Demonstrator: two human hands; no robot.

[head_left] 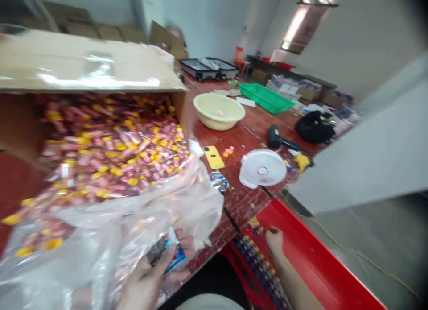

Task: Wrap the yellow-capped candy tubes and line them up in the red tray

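Nearest the head camera, a pale rounded edge (209, 302) is showing, too cropped to name. Just beyond it, the left hand (153, 274) is grasping a small glossy packet (178, 258) above a translucent plastic liner (90, 243). Its wrapping is looking light, soft and rather slippery, so its flat faces are probably suiting a gentle pinch, while harder squeezing could be crumpling it. It is lying between thumb and fingers in the grip, its dark end sticking out leftward, its blue end facing the fingertips. The right hand (275, 244) is hovering or resting within a red tray (321, 261), near colourful pieces (254, 225); whether its grip is holding anything is remaining unclear.
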